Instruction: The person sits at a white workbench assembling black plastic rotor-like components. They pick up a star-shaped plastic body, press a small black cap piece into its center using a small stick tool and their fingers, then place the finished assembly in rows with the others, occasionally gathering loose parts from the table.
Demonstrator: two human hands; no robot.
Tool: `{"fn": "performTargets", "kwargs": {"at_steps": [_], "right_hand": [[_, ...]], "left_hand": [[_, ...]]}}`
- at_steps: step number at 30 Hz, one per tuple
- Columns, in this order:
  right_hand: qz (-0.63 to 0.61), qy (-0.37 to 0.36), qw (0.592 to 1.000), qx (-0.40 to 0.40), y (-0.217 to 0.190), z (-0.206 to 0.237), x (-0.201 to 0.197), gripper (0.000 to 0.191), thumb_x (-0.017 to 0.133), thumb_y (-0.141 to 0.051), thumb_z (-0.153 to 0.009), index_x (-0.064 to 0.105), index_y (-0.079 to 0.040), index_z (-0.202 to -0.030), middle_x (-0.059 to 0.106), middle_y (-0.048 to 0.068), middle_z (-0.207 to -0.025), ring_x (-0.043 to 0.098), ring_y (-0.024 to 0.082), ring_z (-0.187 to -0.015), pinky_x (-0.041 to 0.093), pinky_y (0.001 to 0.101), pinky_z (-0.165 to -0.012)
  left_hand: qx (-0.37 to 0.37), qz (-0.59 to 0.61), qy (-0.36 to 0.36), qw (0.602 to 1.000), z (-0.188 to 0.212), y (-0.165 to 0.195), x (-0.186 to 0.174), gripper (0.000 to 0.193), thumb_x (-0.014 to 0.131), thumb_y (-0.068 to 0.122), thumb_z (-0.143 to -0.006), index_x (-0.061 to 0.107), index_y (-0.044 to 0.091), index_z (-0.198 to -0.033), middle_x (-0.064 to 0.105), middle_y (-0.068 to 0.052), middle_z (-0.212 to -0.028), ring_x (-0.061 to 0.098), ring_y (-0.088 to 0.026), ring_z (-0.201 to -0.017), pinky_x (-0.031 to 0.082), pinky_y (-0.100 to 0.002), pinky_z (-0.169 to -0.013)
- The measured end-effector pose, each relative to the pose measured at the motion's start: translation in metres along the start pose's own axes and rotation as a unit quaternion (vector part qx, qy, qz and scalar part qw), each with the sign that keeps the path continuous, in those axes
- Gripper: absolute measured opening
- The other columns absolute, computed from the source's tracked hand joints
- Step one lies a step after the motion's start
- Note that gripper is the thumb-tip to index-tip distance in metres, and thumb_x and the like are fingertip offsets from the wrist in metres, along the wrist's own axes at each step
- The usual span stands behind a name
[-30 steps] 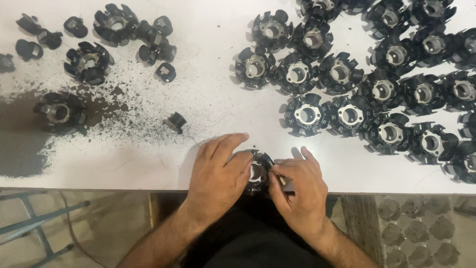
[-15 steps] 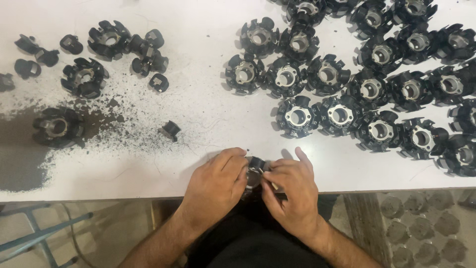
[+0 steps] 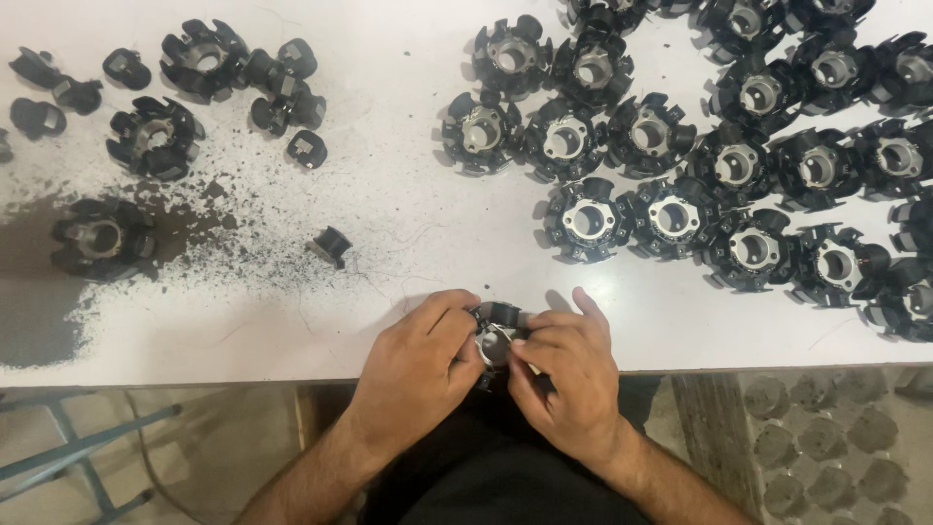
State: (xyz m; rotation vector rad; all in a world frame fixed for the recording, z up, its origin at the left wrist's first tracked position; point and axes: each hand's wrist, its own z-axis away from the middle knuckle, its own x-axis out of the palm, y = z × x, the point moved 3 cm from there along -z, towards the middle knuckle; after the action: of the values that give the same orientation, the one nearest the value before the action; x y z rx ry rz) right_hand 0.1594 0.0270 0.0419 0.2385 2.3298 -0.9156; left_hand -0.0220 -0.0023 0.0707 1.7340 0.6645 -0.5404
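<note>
left hand (image 3: 418,365): fingers clamped on black ring part (image 3: 498,331) | right hand (image 3: 569,379): fingers pinch same part | part: at white counter (image 3: 408,194) near edge | loose clip (image 3: 330,245) up-left, well apart

Looks like a small workshop or assembly bench, not a home. White worktable (image 3: 389,224) is scuffed and dusted w/ dark powder and filings (image 3: 58,292) at left. Dozens of identical black plastic ring parts w/ metal cores (image 3: 671,126) sit in batches at right; loose small black pieces (image 3: 292,87) at top left. More of the same parts lie on the floor (image 3: 826,447) below.
</note>
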Motion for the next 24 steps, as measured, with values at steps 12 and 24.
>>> {"fn": "performTargets", "kwargs": {"at_steps": [12, 24], "right_hand": [[0.051, -0.004, 0.999, 0.001, -0.007, -0.006, 0.004, 0.033, 0.084, 0.003, -0.076, 0.067, -0.008, -0.103, 0.067, 0.008, -0.099, 0.067, 0.028, -0.102, 0.044, 0.0561, -0.115], [0.236, 0.044, 0.965, 0.102, 0.079, 0.035, -0.077, 0.018, 0.078, -0.009, -0.107, 0.06, -0.009, -0.111, 0.067, 0.006, -0.114, 0.063, 0.025, -0.112, 0.04, 0.0459, -0.122]], "left_hand": [[0.005, 0.02, 0.023, 1.0, 0.007, 0.0, 0.001, 0.019, 0.072, 0.006, -0.085, 0.067, 0.002, -0.103, 0.069, -0.013, -0.114, 0.07, -0.035, -0.094, 0.058, -0.041, -0.077], [-0.172, -0.334, 0.219, 0.9, 0.036, -0.138, -0.192, 0.091, 0.09, 0.037, -0.084, 0.041, 0.0, -0.152, 0.048, -0.029, -0.15, 0.046, -0.045, -0.138, 0.042, -0.053, -0.114]]}}
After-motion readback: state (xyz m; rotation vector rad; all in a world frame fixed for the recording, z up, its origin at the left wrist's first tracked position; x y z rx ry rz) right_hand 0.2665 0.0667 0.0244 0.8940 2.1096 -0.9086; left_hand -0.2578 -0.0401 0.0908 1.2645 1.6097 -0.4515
